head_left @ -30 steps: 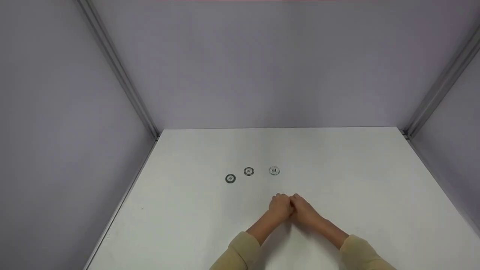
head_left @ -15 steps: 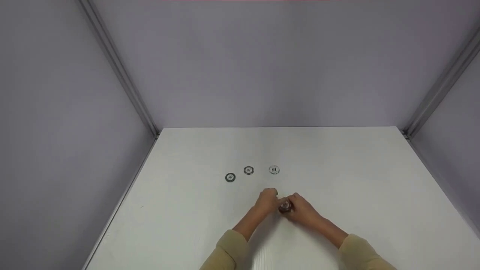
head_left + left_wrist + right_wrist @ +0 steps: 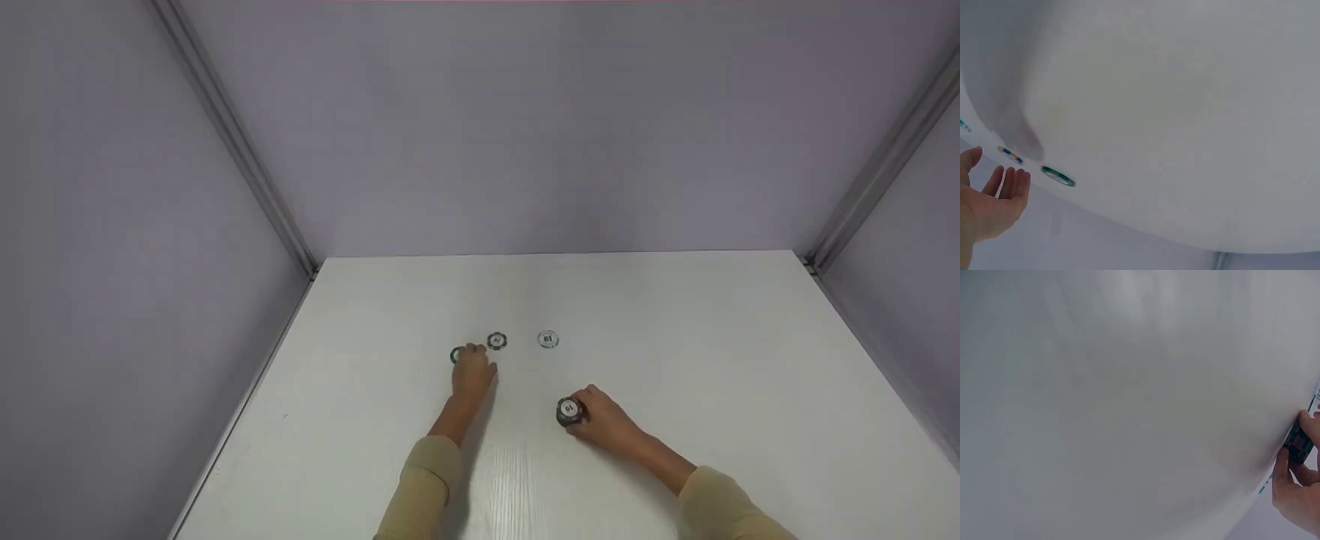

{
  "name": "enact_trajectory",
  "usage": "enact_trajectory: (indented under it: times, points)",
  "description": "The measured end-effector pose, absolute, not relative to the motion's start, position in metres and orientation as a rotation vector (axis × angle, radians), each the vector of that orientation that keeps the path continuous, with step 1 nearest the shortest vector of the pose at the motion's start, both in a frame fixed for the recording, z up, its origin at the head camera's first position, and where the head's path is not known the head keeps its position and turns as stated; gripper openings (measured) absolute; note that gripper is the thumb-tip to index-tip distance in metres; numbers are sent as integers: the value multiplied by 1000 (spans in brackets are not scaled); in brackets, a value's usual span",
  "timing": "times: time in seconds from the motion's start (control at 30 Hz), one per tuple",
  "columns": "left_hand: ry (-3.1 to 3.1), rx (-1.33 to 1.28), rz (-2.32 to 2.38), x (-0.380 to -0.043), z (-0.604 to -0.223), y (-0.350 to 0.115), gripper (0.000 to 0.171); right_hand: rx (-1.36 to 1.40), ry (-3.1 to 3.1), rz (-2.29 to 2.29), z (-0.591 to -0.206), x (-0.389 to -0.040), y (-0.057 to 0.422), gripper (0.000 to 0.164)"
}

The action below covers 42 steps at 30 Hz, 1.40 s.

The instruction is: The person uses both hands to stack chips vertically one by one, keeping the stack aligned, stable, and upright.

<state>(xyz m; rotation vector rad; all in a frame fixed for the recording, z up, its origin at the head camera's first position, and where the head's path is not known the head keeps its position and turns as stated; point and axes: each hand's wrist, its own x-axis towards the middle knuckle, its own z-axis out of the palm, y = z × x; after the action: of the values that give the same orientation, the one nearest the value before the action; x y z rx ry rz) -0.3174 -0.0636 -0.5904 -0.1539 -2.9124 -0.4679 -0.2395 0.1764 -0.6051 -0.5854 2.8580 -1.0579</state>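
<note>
My left hand (image 3: 472, 375) reaches over the green-rimmed poker chip (image 3: 455, 355), hiding part of it. In the left wrist view the left fingers (image 3: 1023, 188) are loosely bent with nothing between them, and that chip lies just beyond the fingertips. A dark-edged chip (image 3: 496, 341) is to the right of this hand, and a white chip (image 3: 548, 339) marked 10 lies farther right. My right hand (image 3: 606, 421) grips a short stack of dark-edged poker chips (image 3: 569, 410) by its side, thumb and fingers around it. The top chip shows a pale printed centre.
The white tabletop (image 3: 675, 330) spreads around both hands. Grey panels (image 3: 495, 150) rise at the back and on both sides, joined by metal corner posts (image 3: 240, 142).
My left hand has left the right hand and moved left and forward to the green-rimmed chip. The chip stack, covered at first, now shows in the right hand, which has barely moved.
</note>
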Motion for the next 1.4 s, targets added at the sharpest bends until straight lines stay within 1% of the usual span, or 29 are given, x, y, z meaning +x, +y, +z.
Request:
enact_trajectory:
  times: [0.17,0.27,0.33,0.57,0.7,0.8,0.93,1.17,1.4]
  points:
    - [-2943,-6,-401,-325,-603,-85,46,-565,2847,-1040,-606,-239,177,41]
    - [-3001,21,-351,-327,-607,-92,53,-557,2848,-1049,-606,-240,178,40]
    - [-3050,5,-297,-328,-609,-95,55,-556,2851,-1059,-606,-240,178,40]
    - [-3119,-138,-191,-329,-613,-98,46,-588,2847,-1059,-606,-240,179,39]
    - [-3102,-188,-191,-326,-614,-97,47,-568,2829,-1046,-606,-238,180,40]
    - [-3076,-192,-229,-326,-614,-94,50,-539,2816,-1055,-605,-238,181,40]
    - [-3045,-172,-269,-329,-614,-91,47,-526,2817,-1062,-604,-238,181,40]
    - [-3021,-192,-116,-328,-612,-89,44,-535,2829,-1040,-606,-239,181,40]
    - [-2994,-221,72,-328,-612,-87,31,-536,2832,-1058,-607,-240,181,39]
